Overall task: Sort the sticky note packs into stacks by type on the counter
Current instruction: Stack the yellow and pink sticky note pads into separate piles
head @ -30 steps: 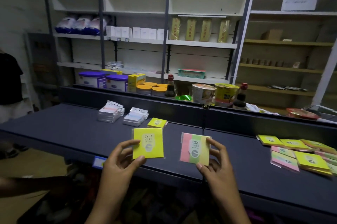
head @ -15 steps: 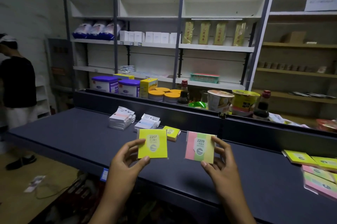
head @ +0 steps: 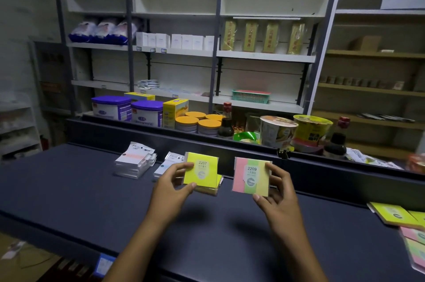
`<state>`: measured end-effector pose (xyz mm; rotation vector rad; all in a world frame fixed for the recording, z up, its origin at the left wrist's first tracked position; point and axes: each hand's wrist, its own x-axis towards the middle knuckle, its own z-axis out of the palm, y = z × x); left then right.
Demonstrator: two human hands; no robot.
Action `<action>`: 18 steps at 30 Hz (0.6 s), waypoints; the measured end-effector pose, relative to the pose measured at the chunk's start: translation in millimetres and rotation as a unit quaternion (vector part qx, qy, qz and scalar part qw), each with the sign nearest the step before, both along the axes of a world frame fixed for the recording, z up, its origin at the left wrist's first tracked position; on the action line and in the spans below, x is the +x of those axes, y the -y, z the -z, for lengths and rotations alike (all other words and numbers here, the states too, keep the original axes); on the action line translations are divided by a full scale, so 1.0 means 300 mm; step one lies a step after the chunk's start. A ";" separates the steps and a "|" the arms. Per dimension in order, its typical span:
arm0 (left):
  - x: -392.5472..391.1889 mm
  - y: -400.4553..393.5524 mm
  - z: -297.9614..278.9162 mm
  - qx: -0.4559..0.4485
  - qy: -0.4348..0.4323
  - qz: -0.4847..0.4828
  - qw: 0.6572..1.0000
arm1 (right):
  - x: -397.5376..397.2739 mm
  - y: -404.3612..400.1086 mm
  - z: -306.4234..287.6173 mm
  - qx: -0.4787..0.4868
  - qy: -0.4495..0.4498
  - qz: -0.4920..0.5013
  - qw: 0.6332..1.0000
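1. The left hand (head: 171, 186) pinches a yellow pack (head: 200, 172) marked 2207, thumb under its lower edge and fingertips on its left side; the right hand (head: 279, 191) pinches a pink-green-yellow striped pack (head: 251, 177) marked 2209 the same way, thumb at the lower corner and fingers behind its right edge. Both packs are held upright, faces to the camera, above the dark surface (head: 69, 189).

2. Just beyond and below the left hand's pack lies a small yellow stack (head: 216, 186), partly hidden by it. This looks like the right home for 2207 (the visible colour matches, though its label is out of sight).

3. To do the step well, I would read both numbers before letting go, then lower the yellow pack flat onto that stack with edges squared, releasing only once it rests.

4. The striped pack seems to have no stack near the right hand yet; a bare spot just below it, apart from the yellow stack, would keep the types distinct.

5. Beyond the left hand and to its left sit two stacks of white-labelled packs (head: 135, 162); keep clear of them.

6. Well off to the right of the right hand, the unsorted packs (head: 395, 215) lie loosely overlapped at the edge of view, so much of the job looks undone.

7. Both forearms reach forward from below, wrists slightly raised, hands near each other but not touching.
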<state>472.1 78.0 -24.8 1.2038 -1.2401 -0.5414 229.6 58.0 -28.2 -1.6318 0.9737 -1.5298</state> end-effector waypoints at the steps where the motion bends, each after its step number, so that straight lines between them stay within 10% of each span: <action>1: 0.011 0.047 0.003 0.007 0.008 0.010 1.000 | 0.010 0.021 -0.007 -0.003 0.000 0.004 1.000; 18: 0.074 0.383 0.117 0.122 0.260 0.054 0.956 | 0.188 0.228 -0.038 0.001 -0.045 0.082 0.996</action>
